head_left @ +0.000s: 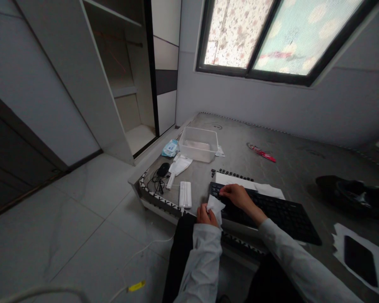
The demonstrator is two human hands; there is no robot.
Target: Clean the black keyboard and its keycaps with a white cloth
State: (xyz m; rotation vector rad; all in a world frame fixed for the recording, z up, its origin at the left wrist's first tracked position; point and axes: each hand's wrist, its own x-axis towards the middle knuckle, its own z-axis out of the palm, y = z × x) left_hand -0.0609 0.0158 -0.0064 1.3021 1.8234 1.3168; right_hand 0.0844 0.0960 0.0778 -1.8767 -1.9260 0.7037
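Note:
A black keyboard [271, 214] lies on a grey mattress-like surface [290, 164] in front of me. My left hand [204, 216] grips a white wipe [215, 208] at the keyboard's near left corner. My right hand [238, 196] rests fingers-down on the keyboard's upper left keys; whether it pinches a key I cannot tell. A row of loose black keycaps [232, 173] lies along the far edge of a white sheet [249, 184] behind the keyboard.
A clear plastic tub [198, 144], a blue wipe packet [170, 148], a black mouse with cable [163, 169], a white brush [176, 170] and a white flat box [185, 194] sit to the left. A red wrapper [262, 153], a black bag [353, 194] and a dark phone on paper [360, 254] lie right.

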